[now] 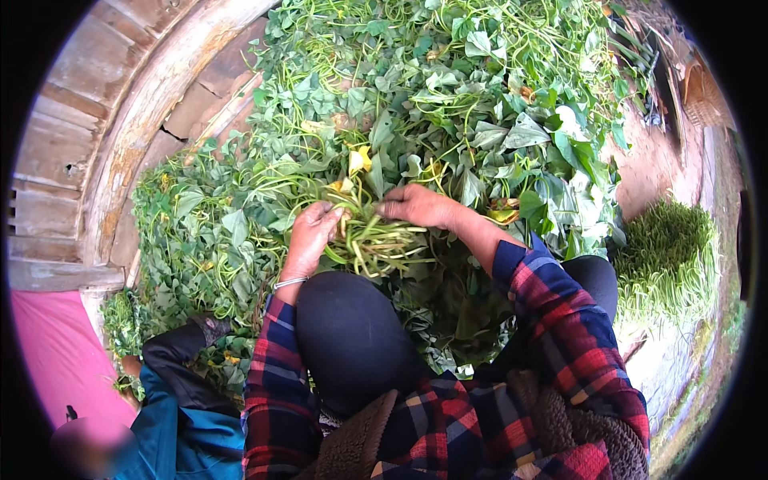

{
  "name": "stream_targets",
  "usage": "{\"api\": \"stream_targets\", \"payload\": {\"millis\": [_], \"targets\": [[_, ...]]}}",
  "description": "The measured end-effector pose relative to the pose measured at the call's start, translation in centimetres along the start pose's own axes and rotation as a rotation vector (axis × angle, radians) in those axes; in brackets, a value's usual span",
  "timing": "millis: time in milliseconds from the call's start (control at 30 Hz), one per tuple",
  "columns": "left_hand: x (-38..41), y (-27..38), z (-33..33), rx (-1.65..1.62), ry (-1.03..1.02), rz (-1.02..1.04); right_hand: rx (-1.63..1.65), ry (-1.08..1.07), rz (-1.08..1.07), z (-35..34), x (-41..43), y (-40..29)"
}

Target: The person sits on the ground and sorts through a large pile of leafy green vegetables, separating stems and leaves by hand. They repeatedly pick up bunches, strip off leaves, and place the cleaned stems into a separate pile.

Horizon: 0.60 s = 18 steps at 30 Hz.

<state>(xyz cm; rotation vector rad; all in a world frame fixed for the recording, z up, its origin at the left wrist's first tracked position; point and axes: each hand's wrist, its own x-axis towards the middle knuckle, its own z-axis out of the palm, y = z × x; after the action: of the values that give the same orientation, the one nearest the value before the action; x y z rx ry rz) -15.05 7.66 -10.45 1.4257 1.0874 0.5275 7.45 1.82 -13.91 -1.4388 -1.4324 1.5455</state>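
Note:
A bundle of cut green stems [384,243] sits between my hands, above my bent knee, with its cut ends fanned towards the right. My left hand [313,233], a bracelet at its wrist, grips the bundle from the left with thumb and fingers. From the right, my right hand [420,206] has its curled fingers pinched at the bundle's upper side; the fingertips are partly hidden among the stems. Yellowed leaves [360,159] stick up just beyond the bundle. A large heap of leafy green vines [360,108] spreads all around and beyond my hands.
Trimmed green stems [669,264] stand densely packed at the right. Another person in a blue-green top [180,438] sits at the lower left, near a pink cloth [66,354]. A wooden beam [144,114] and plank wall curve along the left. A woven basket [705,93] is at the upper right.

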Motion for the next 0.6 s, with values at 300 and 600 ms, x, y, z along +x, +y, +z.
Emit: {"api": "stream_targets", "payload": {"millis": [300,600], "targets": [[-0.1,1.0,0.0,-0.300,-0.006,-0.054,0.417,-0.061,0.181,0.3,0.7,1.3],[1.6,-0.8,-2.7,-1.032,0.110,0.017,0.123,0.790,-0.287,0.6,0.5,-0.1]]}}
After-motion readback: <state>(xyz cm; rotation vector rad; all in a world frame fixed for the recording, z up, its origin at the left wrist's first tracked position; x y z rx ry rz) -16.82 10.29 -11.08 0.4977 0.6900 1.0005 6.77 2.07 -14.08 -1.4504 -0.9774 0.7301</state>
